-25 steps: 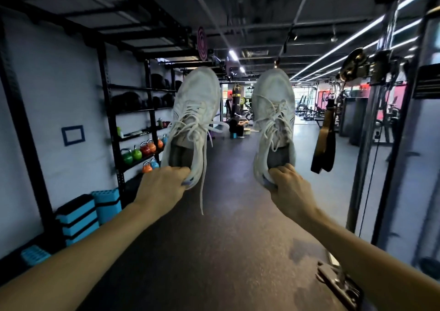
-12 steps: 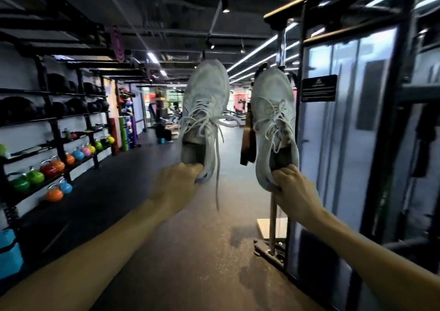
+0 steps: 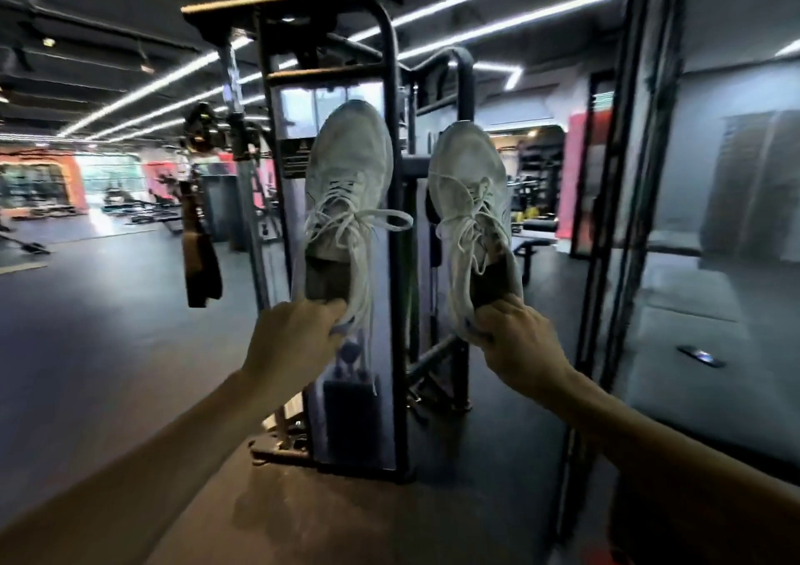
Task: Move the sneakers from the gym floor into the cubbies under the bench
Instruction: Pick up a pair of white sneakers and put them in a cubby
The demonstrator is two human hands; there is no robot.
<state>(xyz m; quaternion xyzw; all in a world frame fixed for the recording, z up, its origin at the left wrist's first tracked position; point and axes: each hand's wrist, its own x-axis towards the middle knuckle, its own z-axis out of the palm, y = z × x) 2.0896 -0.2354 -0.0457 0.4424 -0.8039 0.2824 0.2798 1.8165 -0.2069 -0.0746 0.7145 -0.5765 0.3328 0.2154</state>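
Two white lace-up sneakers are held out in front of me at arm's length, toes pointing away. My left hand (image 3: 291,339) grips the heel of the left sneaker (image 3: 346,183), whose loose laces dangle below it. My right hand (image 3: 517,343) grips the heel of the right sneaker (image 3: 469,201). Both shoes hang in the air well above the dark gym floor (image 3: 108,348). No bench or cubbies are in view.
A tall black cable machine (image 3: 389,261) stands straight ahead, close behind the shoes. A dark strap (image 3: 199,261) hangs from a pulley at the left. Black uprights and a glossy panel (image 3: 623,218) fill the right. A phone-like object (image 3: 701,356) lies on the floor.
The view has swung to the right: the kettlebell shelves have left the frame and the cable machine now stands dead ahead. Both hands still hold the sneakers the same way.
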